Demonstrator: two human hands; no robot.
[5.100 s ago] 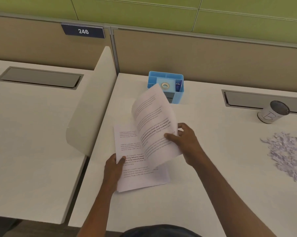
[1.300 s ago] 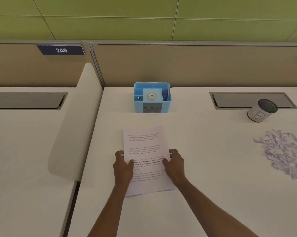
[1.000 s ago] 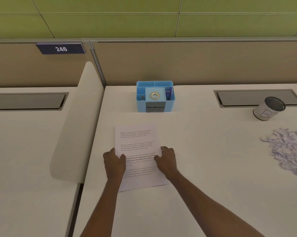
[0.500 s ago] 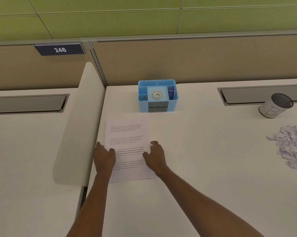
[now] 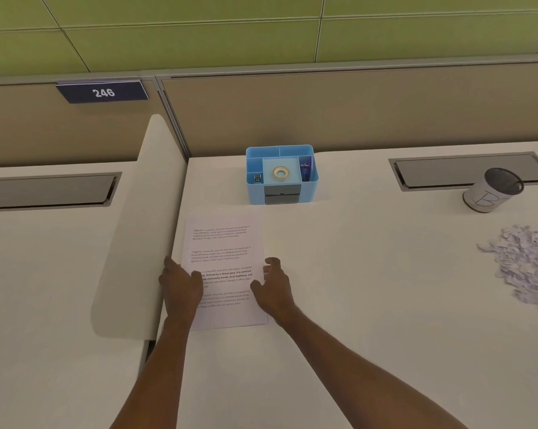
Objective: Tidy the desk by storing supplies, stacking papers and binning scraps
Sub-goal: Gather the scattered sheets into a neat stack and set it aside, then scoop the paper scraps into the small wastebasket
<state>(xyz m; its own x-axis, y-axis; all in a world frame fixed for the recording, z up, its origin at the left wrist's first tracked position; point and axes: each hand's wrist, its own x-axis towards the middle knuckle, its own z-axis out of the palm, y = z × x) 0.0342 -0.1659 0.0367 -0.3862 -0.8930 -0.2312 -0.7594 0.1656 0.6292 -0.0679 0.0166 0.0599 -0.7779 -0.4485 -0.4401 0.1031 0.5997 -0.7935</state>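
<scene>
One paper stack [image 5: 222,267] flat on desk [image 5: 354,305], just in front of blue organizer [image 5: 281,193]. Two hands on it — left hand [image 5: 181,289] pressing stack's left edge, right hand [image 5: 275,289] at right edge, both flat, fingers loose, nothing gripped. Organizer holds one tape roll [image 5: 281,173] in middle compartment, one blue item [image 5: 306,171] in right slot, small clip [image 5: 257,178] in left. One cup [image 5: 490,191] far right of organizer, tilted — contents unclear. One scrap pile [image 5: 524,267] loose on desk, nearer than cup.
</scene>
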